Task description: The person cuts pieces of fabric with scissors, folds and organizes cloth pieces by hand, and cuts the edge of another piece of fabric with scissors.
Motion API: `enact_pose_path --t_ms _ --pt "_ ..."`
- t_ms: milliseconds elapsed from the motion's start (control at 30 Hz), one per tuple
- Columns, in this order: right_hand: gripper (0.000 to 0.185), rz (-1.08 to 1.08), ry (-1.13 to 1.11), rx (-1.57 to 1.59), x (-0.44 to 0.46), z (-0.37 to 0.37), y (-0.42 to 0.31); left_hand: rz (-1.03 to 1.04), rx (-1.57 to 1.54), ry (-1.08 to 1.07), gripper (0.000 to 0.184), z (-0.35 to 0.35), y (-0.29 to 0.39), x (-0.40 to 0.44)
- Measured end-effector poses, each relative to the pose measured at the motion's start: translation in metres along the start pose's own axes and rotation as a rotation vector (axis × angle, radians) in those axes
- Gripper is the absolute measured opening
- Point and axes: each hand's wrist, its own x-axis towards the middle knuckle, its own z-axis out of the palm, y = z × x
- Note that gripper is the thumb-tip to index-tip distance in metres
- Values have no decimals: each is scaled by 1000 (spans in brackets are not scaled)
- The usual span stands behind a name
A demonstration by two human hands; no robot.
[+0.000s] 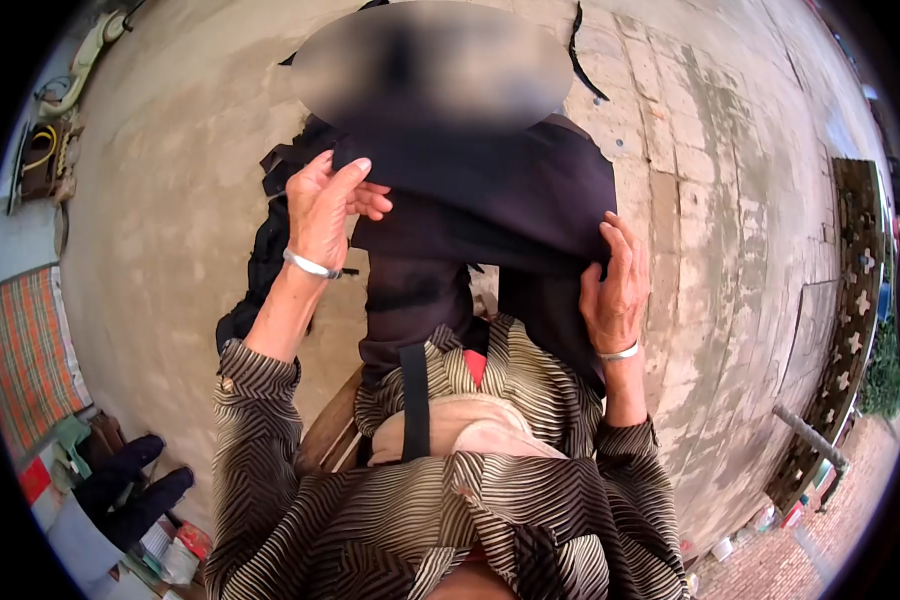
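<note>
A large piece of black cloth (470, 185) lies across my lap, spread over dark trousers. My left hand (322, 212) is at the cloth's left edge, thumb over the fabric and the other fingers curled; the edge seems to pass between them. On the opposite side my right hand (618, 290) grips the right edge of the cloth, fingers bent around it and thumb below. Silver bracelets sit on both wrists. A black strap (415, 400) hangs over the beige padding at my waist.
Narrow black cloth scraps (268, 255) lie left of my legs, and a curved black strip (582, 60) lies ahead on the concrete floor. A checked orange cloth (32, 355) and dark trousers or legs (135, 490) are at left. A low patterned wall (850, 310) stands at right.
</note>
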Motion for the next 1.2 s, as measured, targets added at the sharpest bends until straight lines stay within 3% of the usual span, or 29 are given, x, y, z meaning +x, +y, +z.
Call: enact_pose_path --t_ms 133,200,267,333,533,667,733,800,867,933,1067,1133,1200 --pt "35 40 23 -37 -6 -2 15 -54 129 -38 17 -2 5 -25" --pt "25 144 159 97 -8 -4 20 -107 161 -58 15 -9 -5 -31" --pt "25 213 188 86 -10 -10 19 -154 206 -79 14 -15 -12 -35" --pt "25 143 59 92 -10 -13 20 -143 225 -73 12 -15 -13 -37" --pt "18 315 18 335 -24 -20 28 -148 214 -72 12 -17 -12 -36" --pt "11 384 -182 573 -51 -47 55 -190 206 -81 11 -28 -21 -29" --pt "10 609 -186 599 -95 -70 85 -202 171 -91 10 -36 -24 -28" --pt "12 867 -17 543 -161 -82 125 -223 178 -102 9 -36 -22 -26" --pt "14 1031 98 293 -252 -86 169 -236 197 -151 8 -44 -22 -18" --pt "15 1359 322 259 -333 -81 178 -244 224 -169 6 -46 -21 -11" --pt "16 1896 501 586 -473 -35 145 -210 378 -149 10 -36 -16 -7" --pt "18 2060 420 569 -516 -1 115 -204 445 -140 9 -51 -16 6" --pt "21 2200 399 648 -537 27 83 -344 310 -159 4 -50 -11 10"
